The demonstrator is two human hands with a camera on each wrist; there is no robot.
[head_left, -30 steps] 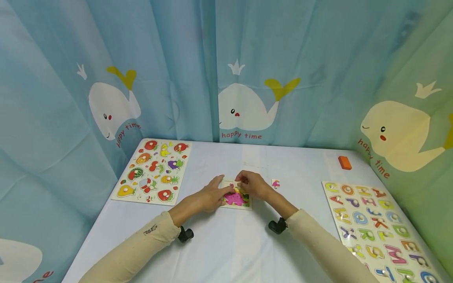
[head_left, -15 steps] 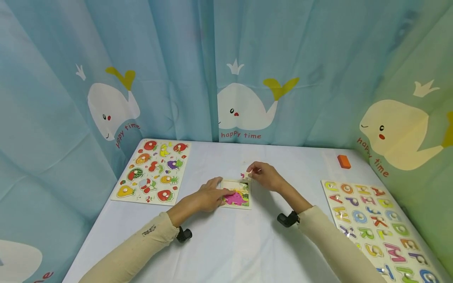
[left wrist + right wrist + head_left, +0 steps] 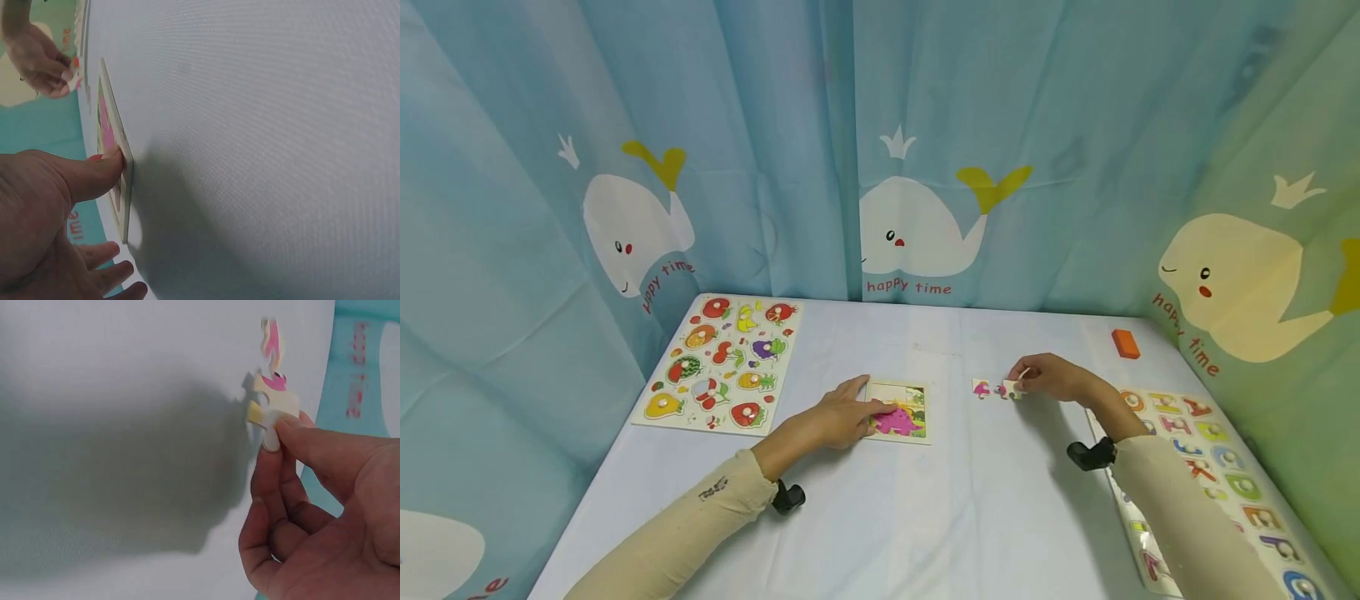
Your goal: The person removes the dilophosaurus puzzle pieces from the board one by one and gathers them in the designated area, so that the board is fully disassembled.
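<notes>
A small framed jigsaw puzzle (image 3: 898,420) with a pink dinosaur lies on the table, its upper left part showing bare tray. My left hand (image 3: 838,417) rests at its left side; in the left wrist view the thumb (image 3: 94,178) presses on the frame while the other fingers extend past the edge. My right hand (image 3: 1056,377) pinches a jigsaw piece (image 3: 275,409) between thumb and fingers, close over the table. The piece shows pink and pale yellow. Beside it lies another jigsaw piece (image 3: 981,388) with a pink print.
A fruit peg puzzle (image 3: 718,364) lies at the left. An alphabet peg puzzle (image 3: 1225,475) is at the right, partly covered by my right sleeve. An orange block (image 3: 1125,343) sits at the back right. A blue whale-print curtain (image 3: 775,167) borders the table (image 3: 925,517).
My right hand has lifted a jigsaw piece out of the framed puzzle and carried it right, beside the loose piece. The left hand has stayed at the frame.
</notes>
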